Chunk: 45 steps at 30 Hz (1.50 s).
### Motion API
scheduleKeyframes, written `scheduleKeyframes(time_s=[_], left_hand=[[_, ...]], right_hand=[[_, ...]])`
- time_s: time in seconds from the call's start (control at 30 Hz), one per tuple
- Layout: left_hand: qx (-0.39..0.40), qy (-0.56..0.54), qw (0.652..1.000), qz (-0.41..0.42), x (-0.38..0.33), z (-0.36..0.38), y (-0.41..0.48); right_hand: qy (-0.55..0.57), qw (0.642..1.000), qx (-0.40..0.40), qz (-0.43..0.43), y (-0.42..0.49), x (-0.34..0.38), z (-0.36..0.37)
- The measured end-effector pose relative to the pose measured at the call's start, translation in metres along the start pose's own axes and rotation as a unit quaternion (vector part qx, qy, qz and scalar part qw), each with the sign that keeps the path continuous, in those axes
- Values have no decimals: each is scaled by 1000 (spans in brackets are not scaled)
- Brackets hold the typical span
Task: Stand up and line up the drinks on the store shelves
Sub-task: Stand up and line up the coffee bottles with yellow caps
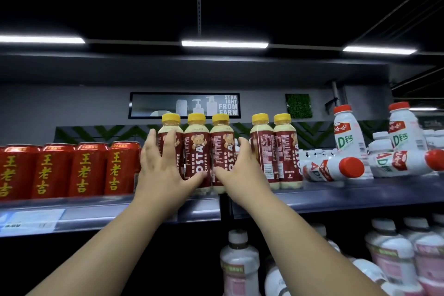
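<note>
Head view: you are facing a dark store shelf [348,196] at about chest height, with both arms reaching forward.

Five coffee bottles with yellow caps and dark red labels stand upright on it, long axes vertical and caps up. Three of them [196,151] stand pressed side by side. The other two [274,151] stand together just to the right, across a narrow gap.

Your hands are apart, one on each side of the trio. Your left hand [161,163] lies flat against the first bottle [171,134], fingers straight and spread, thumb stretched across the foot of the middle one. Your right hand [236,166] wraps the third bottle [222,149], fingers curled into the gap behind it and thumb on its front.

To the left, four red cans [62,170] stand upright in a row, touching.

To the right, two white bottles with red caps [348,132] stand cap up, tops leaning left in the picture. Two more lie on their sides just in front: one [331,170] and another [401,162], long axes roughly along the shelf, caps pointing right.

On the lower shelf, pale bottles with pink labels [240,262] stand blurred.
</note>
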<state>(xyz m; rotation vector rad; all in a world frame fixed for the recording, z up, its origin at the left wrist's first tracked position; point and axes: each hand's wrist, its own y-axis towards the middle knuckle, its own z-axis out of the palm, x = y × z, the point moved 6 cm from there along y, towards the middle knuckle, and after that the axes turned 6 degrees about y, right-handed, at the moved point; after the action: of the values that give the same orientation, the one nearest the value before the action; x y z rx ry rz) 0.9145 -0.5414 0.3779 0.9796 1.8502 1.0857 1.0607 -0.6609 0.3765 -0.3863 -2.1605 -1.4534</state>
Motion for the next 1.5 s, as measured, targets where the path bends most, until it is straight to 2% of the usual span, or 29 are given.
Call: scheduleKeyframes(time_s=[0.07,0.17,0.5,0.57,0.67,0.73,0.83,0.97,1.07,1.23,1.33,1.5], left_hand=[[12,-14,1000,-15,2,2,-1],[22,-21,999,-24,5,3,-1],[19,-8,1000,-9,0,3,-2],[-50,45,997,35,-8,-3,-4],[-126,75,976,160,-42,-4,-19],[-119,35,965,232,-74,6,-31],[-75,-74,960,259,-119,21,-36],[-23,-199,962,184,-155,35,-29],[23,-236,967,93,-164,56,-17],[90,-205,973,-48,-155,88,-1],[133,-153,977,-69,-152,97,-2],[58,-76,994,-55,-157,89,-8]], right_hand=[[-2,1000,-17,-9,-1,-1,0],[-12,1000,3,-13,-1,-2,2],[-1,998,-20,-52,-10,0,-2],[46,996,-36,-64,-13,0,-9],[59,984,-118,-118,-21,-2,-37],[41,973,-173,-148,-24,-7,-57],[20,966,-211,-148,-22,-23,-87],[4,980,-180,-90,-10,-51,-114],[-6,991,-129,-28,2,-70,-121],[-35,999,-10,38,18,-87,-114],[6,999,7,34,23,-91,-115],[-5,1000,-6,2,23,-97,-114]])
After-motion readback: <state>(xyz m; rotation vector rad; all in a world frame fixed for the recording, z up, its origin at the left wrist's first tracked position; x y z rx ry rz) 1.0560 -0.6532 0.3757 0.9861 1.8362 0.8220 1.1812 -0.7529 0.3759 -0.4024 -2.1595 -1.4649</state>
